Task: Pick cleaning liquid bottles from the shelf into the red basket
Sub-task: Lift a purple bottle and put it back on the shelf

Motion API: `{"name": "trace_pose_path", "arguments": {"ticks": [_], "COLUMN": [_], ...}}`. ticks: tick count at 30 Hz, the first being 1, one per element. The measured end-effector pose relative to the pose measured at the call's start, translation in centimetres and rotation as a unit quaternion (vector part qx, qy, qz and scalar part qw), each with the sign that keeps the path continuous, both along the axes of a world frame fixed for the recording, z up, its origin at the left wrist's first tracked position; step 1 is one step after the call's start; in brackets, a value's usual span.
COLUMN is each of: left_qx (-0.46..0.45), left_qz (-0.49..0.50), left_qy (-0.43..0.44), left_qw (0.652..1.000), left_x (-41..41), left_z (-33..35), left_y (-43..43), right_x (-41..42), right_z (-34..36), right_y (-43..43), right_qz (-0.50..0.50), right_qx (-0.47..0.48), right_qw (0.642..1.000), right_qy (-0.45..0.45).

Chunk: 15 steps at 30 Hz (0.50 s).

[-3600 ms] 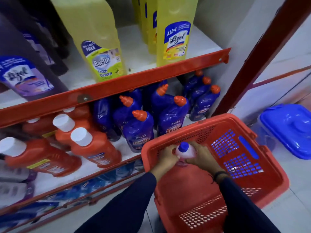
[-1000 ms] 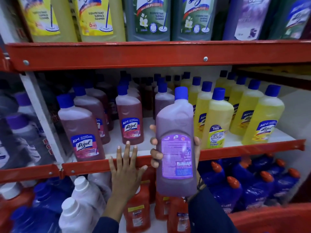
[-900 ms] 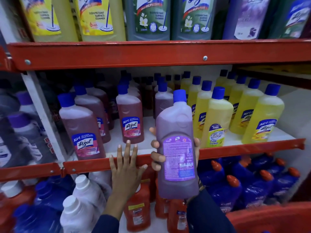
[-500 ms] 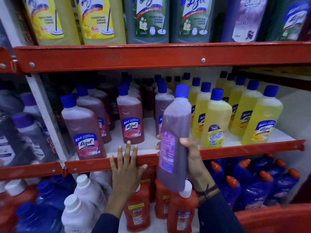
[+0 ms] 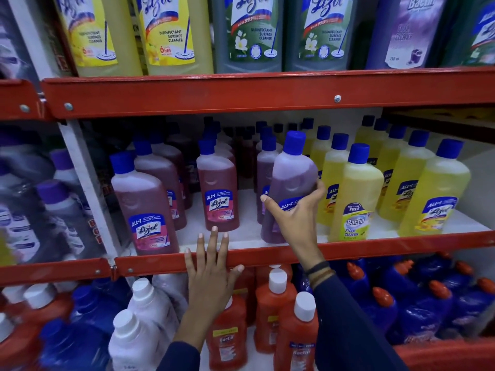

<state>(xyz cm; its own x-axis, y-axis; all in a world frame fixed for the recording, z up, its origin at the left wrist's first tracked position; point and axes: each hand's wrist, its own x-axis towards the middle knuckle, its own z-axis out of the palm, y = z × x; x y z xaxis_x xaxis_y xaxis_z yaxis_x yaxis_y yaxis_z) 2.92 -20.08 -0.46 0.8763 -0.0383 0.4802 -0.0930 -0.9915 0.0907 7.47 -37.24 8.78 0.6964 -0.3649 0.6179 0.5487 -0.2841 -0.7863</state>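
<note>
My right hand (image 5: 297, 223) grips a purple cleaning liquid bottle (image 5: 290, 180) with a blue cap. The bottle stands slightly tilted on the middle shelf (image 5: 348, 249), its base on the white shelf board near the front edge. My left hand (image 5: 211, 266) lies flat with spread fingers against the shelf's red front rail, holding nothing. A strip of the red basket (image 5: 444, 354) shows at the bottom right corner, below the lower shelf.
Pink bottles (image 5: 218, 194) stand left of the held one, yellow bottles (image 5: 353, 194) right of it. Large bottles (image 5: 246, 33) fill the top shelf. Below are orange bottles (image 5: 294, 333), white bottles (image 5: 150, 317) and dark blue bottles (image 5: 417, 301).
My right hand turned the purple bottle around and moved it up and back from in front of the rail onto the middle shelf. The left hand stayed on the rail.
</note>
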Motion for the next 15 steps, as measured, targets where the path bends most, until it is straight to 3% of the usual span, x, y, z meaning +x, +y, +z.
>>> {"name": "trace_pose_path", "arguments": {"ticks": [15], "left_qx": [-0.012], "left_qz": [0.004], "left_qy": [0.012], "left_qw": [1.0], "left_x": [0.8], "left_z": [-0.9], "left_y": [0.3], "right_x": [0.2], "right_z": [-2.2], "right_y": [1.5], "right_qz": [-0.083], "right_qx": [-0.088], "right_qw": [0.991], "right_qy": [0.05]}}
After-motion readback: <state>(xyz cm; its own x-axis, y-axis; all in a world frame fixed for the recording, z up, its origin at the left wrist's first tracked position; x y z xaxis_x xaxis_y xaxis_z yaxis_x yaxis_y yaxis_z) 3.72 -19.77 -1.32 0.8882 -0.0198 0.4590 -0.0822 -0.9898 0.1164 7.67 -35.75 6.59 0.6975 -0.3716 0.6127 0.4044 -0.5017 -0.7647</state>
